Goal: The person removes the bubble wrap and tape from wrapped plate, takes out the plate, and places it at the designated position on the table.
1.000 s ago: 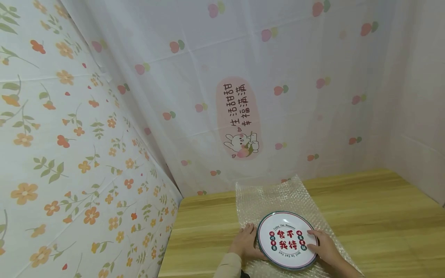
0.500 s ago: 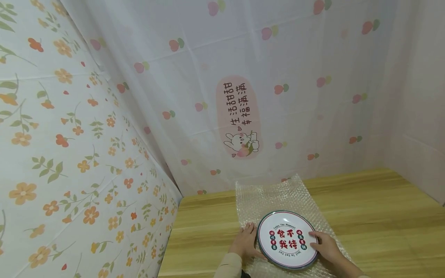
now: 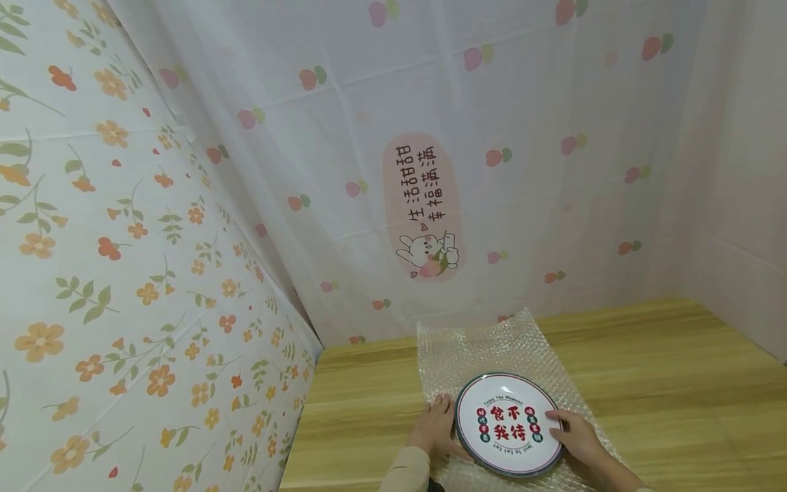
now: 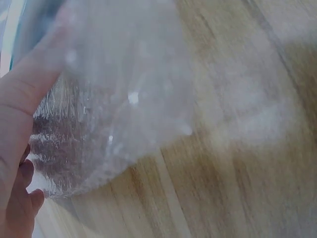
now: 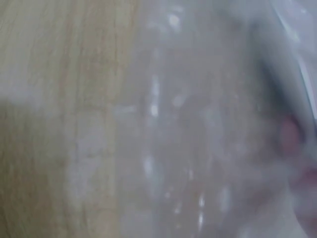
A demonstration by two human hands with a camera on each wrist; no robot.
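Observation:
A round white plate [image 3: 507,393] with a dark green rim and red lettering lies on a sheet of bubble wrap [image 3: 476,348] in the head view. My left hand [image 3: 435,430] rests at its left edge, fingers fairly straight over the wrap and thumb reaching along the lower rim. In the left wrist view, that hand's extended thumb [image 4: 25,82] meets the plate's edge beside the wrap. At the right edge, my right hand [image 3: 578,437] grips the rim, with fingertips on the printed face. The right wrist view is blurred; a fingertip [image 5: 290,136] shows by the dark rim.
The wood-grain table [image 3: 664,383] extends to both sides of the wrap. A white curtain [image 3: 522,205] with heart prints hangs behind it. Flowered cloth [image 3: 184,307] hangs along the left side.
My right hand has shifted slightly to the right along the plate's edge. The plate and my left hand stay nearly in place.

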